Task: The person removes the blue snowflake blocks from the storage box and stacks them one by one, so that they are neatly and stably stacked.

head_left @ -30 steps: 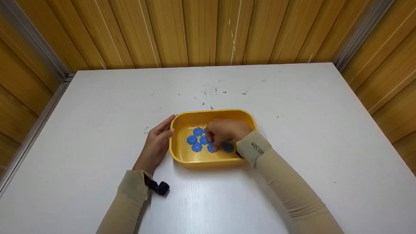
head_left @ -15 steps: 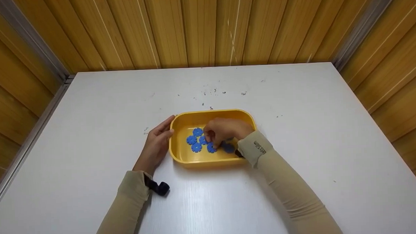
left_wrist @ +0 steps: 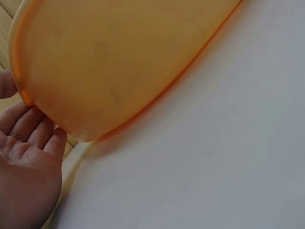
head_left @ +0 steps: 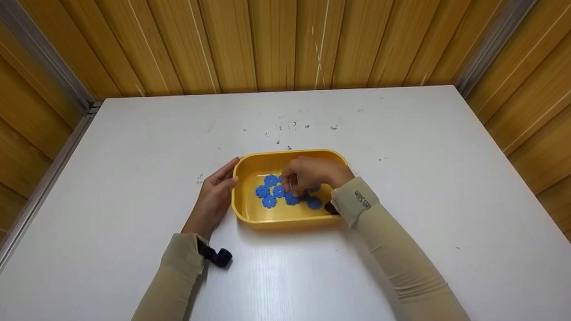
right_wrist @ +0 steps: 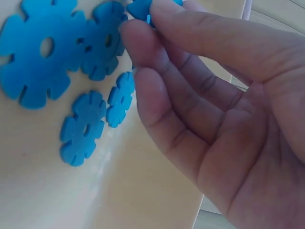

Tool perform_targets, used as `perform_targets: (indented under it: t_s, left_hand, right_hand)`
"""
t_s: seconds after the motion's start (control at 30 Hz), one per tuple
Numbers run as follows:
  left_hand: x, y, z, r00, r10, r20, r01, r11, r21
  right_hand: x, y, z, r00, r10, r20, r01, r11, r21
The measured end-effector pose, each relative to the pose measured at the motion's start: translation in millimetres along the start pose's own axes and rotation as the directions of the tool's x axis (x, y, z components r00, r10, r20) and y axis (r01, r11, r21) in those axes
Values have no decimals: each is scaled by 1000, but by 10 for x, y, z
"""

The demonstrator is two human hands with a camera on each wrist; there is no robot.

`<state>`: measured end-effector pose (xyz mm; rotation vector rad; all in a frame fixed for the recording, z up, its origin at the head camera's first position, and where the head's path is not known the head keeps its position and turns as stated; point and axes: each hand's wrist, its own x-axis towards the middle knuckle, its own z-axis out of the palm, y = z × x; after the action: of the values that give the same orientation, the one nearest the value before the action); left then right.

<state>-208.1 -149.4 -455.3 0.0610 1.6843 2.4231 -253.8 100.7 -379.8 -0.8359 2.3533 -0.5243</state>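
Observation:
A yellow plastic tray stands on the white table, with several blue notched interlocking discs lying flat in it. My left hand holds the tray's left end, thumb at the rim and fingers against the outer wall; in the left wrist view the fingers bend against that wall. Reaching into the tray from the right, my right hand has its fingers curled down among the discs. In the right wrist view its thumb and forefinger pinch a blue disc, mostly hidden behind the thumb. More discs lie beside the fingers.
The white table surrounds the tray and bears small dark marks behind it. Yellow wood-look panels close off the back and both sides. A black wrist camera sticks out from the left sleeve.
My right hand has shifted slightly up and to the right inside the tray, and a disc below it now shows more fully. The left hand and tray stay almost where they were.

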Motion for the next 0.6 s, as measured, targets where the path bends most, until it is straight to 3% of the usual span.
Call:
perform_targets:
  t_s: [0.6]
  left_hand:
    - [-11, -6, -3, 1000, 19, 7, -19, 999, -26]
  right_hand:
    - [-185, 52, -180, 998, -31, -62, 33, 999, 25]
